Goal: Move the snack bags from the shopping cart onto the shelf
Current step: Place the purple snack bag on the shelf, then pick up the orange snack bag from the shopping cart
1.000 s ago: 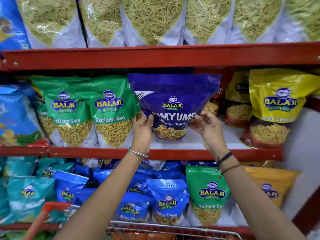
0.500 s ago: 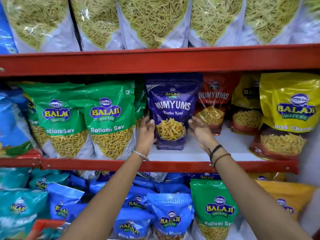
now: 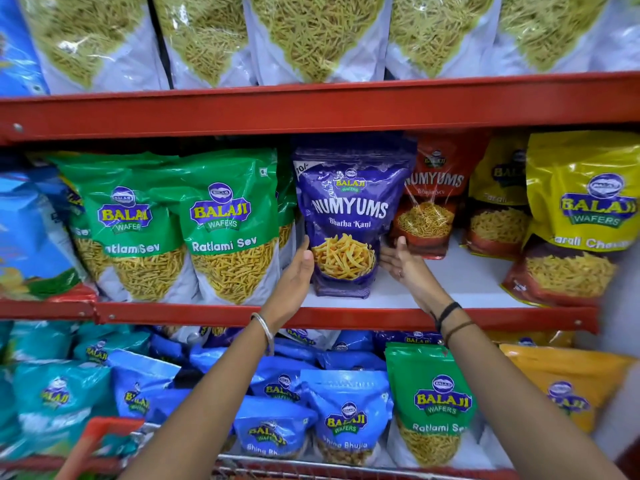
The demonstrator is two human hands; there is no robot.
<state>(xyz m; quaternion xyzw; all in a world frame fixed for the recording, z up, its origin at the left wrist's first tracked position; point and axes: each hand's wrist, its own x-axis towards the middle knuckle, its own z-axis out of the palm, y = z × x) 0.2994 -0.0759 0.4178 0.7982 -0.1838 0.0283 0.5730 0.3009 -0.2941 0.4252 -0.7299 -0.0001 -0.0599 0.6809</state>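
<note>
A purple Numyums snack bag (image 3: 349, 209) stands upright on the white floor of the middle shelf (image 3: 346, 317), between green Ratlami Sev bags and a red Numyums bag. My left hand (image 3: 294, 275) holds its lower left edge, thumb at the front, fingers hidden behind the bag. My right hand (image 3: 403, 265) is spread open just off the bag's lower right side, touching nothing. The shopping cart's wire rim (image 3: 311, 467) and red handle (image 3: 100, 438) show at the bottom edge; what it holds is hidden.
Green Ratlami Sev bags (image 3: 221, 233) crowd the shelf on the left. The red Numyums bag (image 3: 433, 202) and yellow bags (image 3: 585, 216) stand on the right, with bare shelf floor between. Blue, green and orange bags fill the lower shelf; clear sev bags fill the top one.
The purple bag went from held in the air to standing deep on the middle shelf. My right hand has let go and opened; my left hand stays at its edge.
</note>
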